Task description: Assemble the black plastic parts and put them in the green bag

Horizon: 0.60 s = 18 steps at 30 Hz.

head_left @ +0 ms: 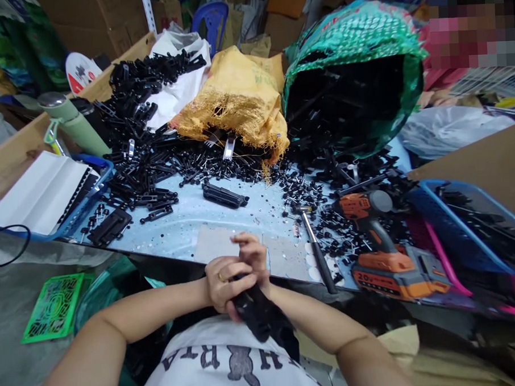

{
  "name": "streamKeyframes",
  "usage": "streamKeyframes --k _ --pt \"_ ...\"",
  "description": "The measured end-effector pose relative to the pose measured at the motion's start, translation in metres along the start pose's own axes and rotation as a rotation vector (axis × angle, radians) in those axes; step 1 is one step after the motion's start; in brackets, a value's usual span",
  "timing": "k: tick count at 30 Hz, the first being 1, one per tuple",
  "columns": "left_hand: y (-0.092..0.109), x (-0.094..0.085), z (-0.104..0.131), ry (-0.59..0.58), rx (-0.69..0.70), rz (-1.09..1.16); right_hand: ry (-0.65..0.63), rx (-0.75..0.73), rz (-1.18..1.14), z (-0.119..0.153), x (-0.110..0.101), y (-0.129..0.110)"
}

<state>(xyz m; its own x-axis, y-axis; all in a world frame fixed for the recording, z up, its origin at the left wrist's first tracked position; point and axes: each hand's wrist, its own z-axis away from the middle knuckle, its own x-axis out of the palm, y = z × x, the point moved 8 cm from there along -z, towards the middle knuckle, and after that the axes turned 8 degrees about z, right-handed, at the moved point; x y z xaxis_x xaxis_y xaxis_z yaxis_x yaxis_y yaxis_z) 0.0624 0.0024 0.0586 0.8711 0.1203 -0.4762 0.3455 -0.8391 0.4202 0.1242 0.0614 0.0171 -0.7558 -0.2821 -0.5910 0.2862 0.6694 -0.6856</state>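
My left hand (227, 282), wearing a ring, is closed around a long black plastic part (258, 315) close to my shirt. The part slants down to the right and is slightly blurred; its exact kind cannot be made out. Right beside it, my right hand (254, 256) is raised against the left fingers. Its fingers are bent inward, and whatever they pinch is hidden or too small to name. Beyond the hands, a folded black plastic bracket (224, 195) lies on the blue tabletop (178, 233).
At the right lie a hammer (317, 250) and an orange cordless drill (377, 244), near a blue basket (476, 223) of black parts. Loose screws (304, 188) and black pieces cover the back, before a yellow sack (240, 97) and green sack (353, 35). A flask (73, 121) stands left.
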Motion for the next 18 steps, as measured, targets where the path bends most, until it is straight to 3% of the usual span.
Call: streamKeyframes --k 2,3,4,7,9,11,14,18 --pt "-0.027 0.008 0.007 -0.048 -0.013 -0.206 0.146 0.066 0.054 -0.026 -0.011 0.027" --pt "-0.046 0.013 0.009 -0.115 -0.048 -0.303 0.145 0.064 0.110 -0.044 -0.017 0.040" --pt "-0.068 0.018 0.009 -0.199 -0.106 -0.390 0.099 0.046 0.202 -0.065 -0.022 0.054" --pt "-0.133 0.036 0.001 -0.479 -0.321 -0.526 0.202 0.210 0.583 -0.125 -0.065 0.114" --pt "-0.161 0.042 -0.014 -0.529 -0.432 -0.580 0.172 0.308 0.816 -0.158 -0.082 0.146" --pt "-0.176 0.039 -0.031 -0.480 -0.495 -0.616 0.080 0.335 0.975 -0.180 -0.086 0.165" --pt "-0.186 0.008 -0.038 -0.367 -0.596 -0.662 0.009 0.343 1.041 -0.183 -0.090 0.169" --pt "-0.206 -0.080 -0.001 -0.309 -0.890 -0.861 0.006 0.330 0.844 -0.131 -0.118 0.153"
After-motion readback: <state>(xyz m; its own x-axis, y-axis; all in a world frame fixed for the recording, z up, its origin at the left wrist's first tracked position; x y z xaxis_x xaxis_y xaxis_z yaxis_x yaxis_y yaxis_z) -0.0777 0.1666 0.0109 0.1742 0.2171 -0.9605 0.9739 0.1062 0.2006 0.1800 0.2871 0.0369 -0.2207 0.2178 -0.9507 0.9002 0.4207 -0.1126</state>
